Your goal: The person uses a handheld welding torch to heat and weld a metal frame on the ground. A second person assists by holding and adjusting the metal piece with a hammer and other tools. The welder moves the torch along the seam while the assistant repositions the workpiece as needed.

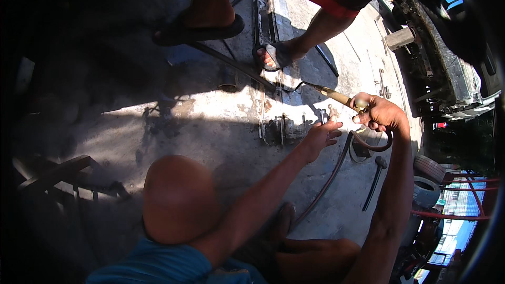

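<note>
My right hand [383,111] is closed around the rear of a brass gas torch [336,96]. The torch's thin bent tip points left, close above long metal rails [269,94] on the floor. A reddish-brown hose [336,165] loops from below that hand and runs down the floor toward my legs. My left hand [322,138] is held just left of the right one, its fingers partly curled. A small pale object [322,116] shows at its fingertips, too small and glaring to identify. My bare knee [179,197] rises at lower left.
Another person stands across from me, one sandalled foot [274,56] beside the rails. A dark bar [231,64] slants toward the rails. At right lie a hammer [374,183], tyres [427,192] and a wooden block [400,38] near a vehicle frame [447,66]. Dark metal pieces [58,173] stand at left.
</note>
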Available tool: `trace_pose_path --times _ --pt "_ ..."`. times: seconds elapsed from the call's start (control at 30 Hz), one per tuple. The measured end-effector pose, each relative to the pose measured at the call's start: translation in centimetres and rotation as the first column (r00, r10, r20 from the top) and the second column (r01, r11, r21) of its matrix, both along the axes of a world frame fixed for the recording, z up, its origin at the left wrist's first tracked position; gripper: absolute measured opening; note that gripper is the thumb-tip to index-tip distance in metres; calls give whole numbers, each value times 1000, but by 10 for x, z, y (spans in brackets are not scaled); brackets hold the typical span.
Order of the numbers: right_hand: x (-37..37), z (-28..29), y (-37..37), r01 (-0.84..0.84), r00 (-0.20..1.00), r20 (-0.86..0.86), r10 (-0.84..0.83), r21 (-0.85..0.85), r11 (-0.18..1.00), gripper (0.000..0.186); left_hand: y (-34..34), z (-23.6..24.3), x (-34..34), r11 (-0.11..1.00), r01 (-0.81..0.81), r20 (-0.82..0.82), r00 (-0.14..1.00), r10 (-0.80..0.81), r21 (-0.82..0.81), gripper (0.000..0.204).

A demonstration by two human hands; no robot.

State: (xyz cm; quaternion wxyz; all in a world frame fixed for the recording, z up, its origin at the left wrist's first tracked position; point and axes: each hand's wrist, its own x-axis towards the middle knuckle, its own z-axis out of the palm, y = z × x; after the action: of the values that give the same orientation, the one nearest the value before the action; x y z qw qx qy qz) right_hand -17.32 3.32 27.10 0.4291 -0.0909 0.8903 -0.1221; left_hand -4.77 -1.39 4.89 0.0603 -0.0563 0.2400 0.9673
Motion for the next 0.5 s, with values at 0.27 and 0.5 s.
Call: trace_pose_path --times 0.27,0.5 --pt "-19 -13 62 -15 999 45 24 -200 980 40 50 -21 -13 970 26 24 999 -21 -244 62" --pt "-71 -52 113 -107 981 115 159 -364 925 36 123 -56 7 688 129 111 991 -70 -714 39"
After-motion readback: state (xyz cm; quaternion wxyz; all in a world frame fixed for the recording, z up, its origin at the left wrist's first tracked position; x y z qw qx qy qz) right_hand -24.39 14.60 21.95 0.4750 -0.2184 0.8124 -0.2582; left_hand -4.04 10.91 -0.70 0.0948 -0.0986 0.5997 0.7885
